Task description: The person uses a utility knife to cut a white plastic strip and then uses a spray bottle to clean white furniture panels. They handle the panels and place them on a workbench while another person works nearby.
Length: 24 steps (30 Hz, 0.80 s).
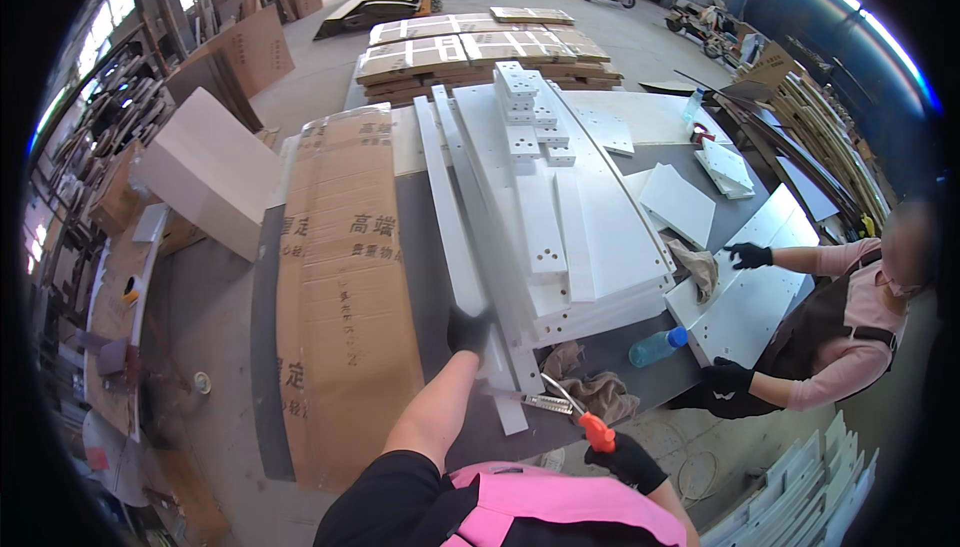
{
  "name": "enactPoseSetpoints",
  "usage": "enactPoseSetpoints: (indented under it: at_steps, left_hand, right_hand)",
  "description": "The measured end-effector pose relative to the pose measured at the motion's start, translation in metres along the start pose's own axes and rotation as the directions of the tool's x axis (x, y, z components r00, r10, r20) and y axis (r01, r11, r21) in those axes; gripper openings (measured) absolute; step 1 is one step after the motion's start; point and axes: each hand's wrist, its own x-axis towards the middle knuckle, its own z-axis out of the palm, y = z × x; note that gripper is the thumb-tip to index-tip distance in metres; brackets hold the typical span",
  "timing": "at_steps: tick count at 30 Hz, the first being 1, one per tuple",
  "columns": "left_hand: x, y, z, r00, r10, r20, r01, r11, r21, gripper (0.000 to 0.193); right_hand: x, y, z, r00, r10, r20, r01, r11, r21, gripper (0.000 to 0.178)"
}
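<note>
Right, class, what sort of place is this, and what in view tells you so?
Probably a furniture-making workshop: drilled white panels are stacked on a dark worktable, long brown cardboard packaging lies beside them, and taped cartons are piled behind.

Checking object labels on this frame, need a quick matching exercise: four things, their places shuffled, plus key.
Things
1. tool with a bright orange handle
2. long flat piece of brown printed cardboard
3. small white drilled blocks
4. translucent plastic bottle with a blue cap

Places
A. on top of the stack of flat white panels
B. right of that stack's near end
C. in the black-gloved right hand
D. left of that stack

Pairs: 1-C, 2-D, 3-A, 4-B
</note>
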Motion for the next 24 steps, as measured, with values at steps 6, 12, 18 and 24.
enactPoseSetpoints:
  at_steps: [6, 12, 18, 24]
  left_hand:
    - [0.015, -0.052, 0.037, 0.985, 0.17, 0.011, -0.17, 0.982, 0.078, 0.078]
    - [0.101, -0.08, 0.045, 0.922, 0.383, -0.052, -0.361, 0.901, 0.241, 0.062]
    - [0.208, -0.032, 0.06, 0.978, 0.01, 0.207, -0.027, 0.997, 0.075, 0.072]
    - [0.216, -0.01, 0.052, 0.933, 0.133, 0.336, -0.25, 0.908, 0.336, 0.066]
  right_hand:
    - [0.024, -0.013, 0.017, 0.999, -0.042, 0.008, 0.042, 0.999, 0.026, 0.033]
    - [0.054, -0.033, 0.012, 0.974, 0.171, 0.15, -0.172, 0.985, -0.007, 0.026]
    - [0.076, -0.058, 0.006, 0.976, 0.091, 0.2, -0.103, 0.993, 0.052, 0.022]
    - [0.076, -0.07, 0.0, 0.991, 0.022, 0.135, -0.039, 0.991, 0.125, 0.027]
